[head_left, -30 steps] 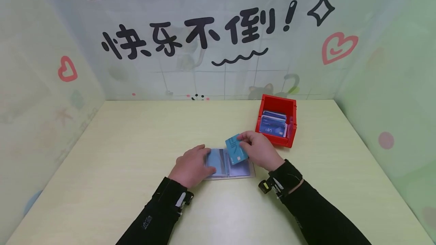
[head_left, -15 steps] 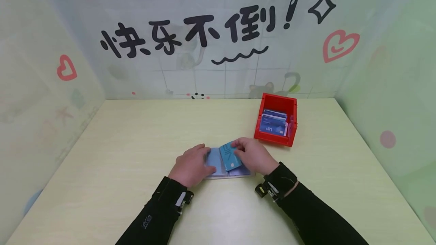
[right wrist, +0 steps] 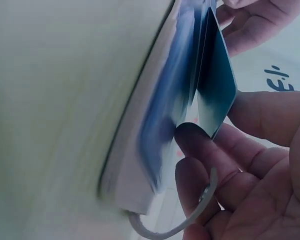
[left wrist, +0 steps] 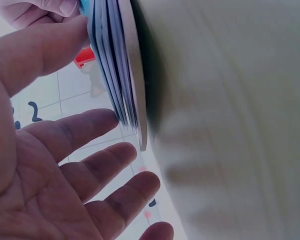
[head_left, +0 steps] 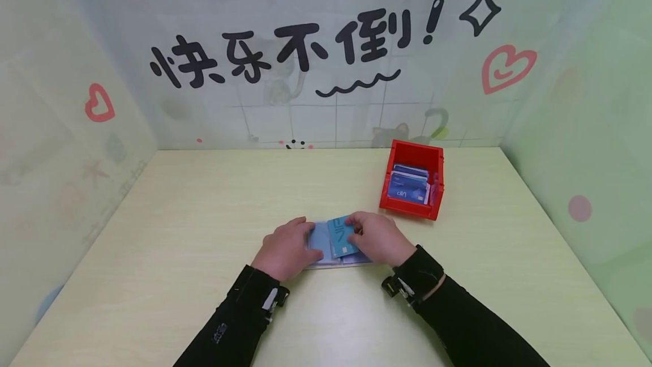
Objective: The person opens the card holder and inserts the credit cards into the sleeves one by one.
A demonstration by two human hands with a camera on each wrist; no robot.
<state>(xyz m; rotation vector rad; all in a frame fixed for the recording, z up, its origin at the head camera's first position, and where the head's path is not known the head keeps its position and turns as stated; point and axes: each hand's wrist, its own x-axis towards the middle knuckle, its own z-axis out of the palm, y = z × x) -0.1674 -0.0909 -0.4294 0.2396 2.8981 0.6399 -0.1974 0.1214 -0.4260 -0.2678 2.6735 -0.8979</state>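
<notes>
A card holder booklet [head_left: 319, 245] with clear sleeves lies spread open on the table. My left hand [head_left: 287, 249] rests on its left page, the thumb [left wrist: 55, 47] pressing on the sleeves. The other fingers of that hand stretch along the outer edge, as the left wrist view shows. My right hand [head_left: 382, 238] pinches a teal VIP card [head_left: 340, 237] by its right side, between thumb and fingers. The card tilts over the booklet's middle, its left edge at the sleeves. In the right wrist view, a strap loop [right wrist: 202, 205] hangs from the cover's end.
A red bin [head_left: 404, 207] stands at the back right, with several blue VIP cards [head_left: 407, 187] inside. Printed cloth walls [head_left: 336, 123] enclose the pale table [head_left: 229, 186] at the back and both sides.
My right hand has moved left and a little nearer with the teal card, which has shifted over the booklet's middle and turned more upright. The left hand stays in place.
</notes>
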